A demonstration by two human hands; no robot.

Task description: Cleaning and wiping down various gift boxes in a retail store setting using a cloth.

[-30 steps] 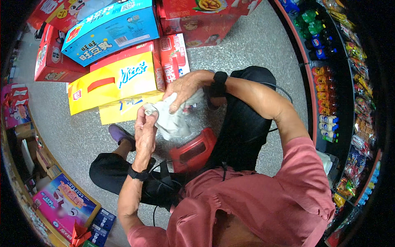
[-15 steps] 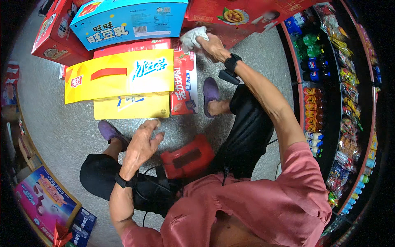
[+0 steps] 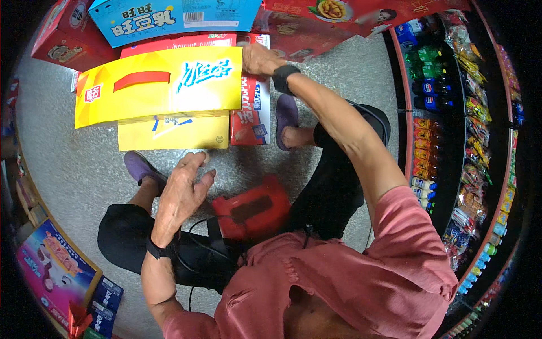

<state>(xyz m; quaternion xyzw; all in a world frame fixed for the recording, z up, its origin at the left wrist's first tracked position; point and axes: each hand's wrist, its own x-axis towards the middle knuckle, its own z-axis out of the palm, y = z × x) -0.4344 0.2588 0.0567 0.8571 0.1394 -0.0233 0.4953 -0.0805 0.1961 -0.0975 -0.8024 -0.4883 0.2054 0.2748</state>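
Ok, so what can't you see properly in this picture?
All in the head view:
Right hand: fingertips hidden behind the yellow box, so I can't tell whether they hold anything.
Blue box: top cut off by the picture's upper edge.
Red thing between the legs: near edge partly hidden by the shirt.
Snack packets: contents too small.

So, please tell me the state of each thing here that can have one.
Yellow carton: looks closed.
Red handle strap: attached, not held.
Left hand: open, holding nothing visible.
Right hand: bent at that carton's right end; grip unclear.
Blue carton: looks closed.
Purple shoes: worn.
Shelved white bottles: blue caps on.
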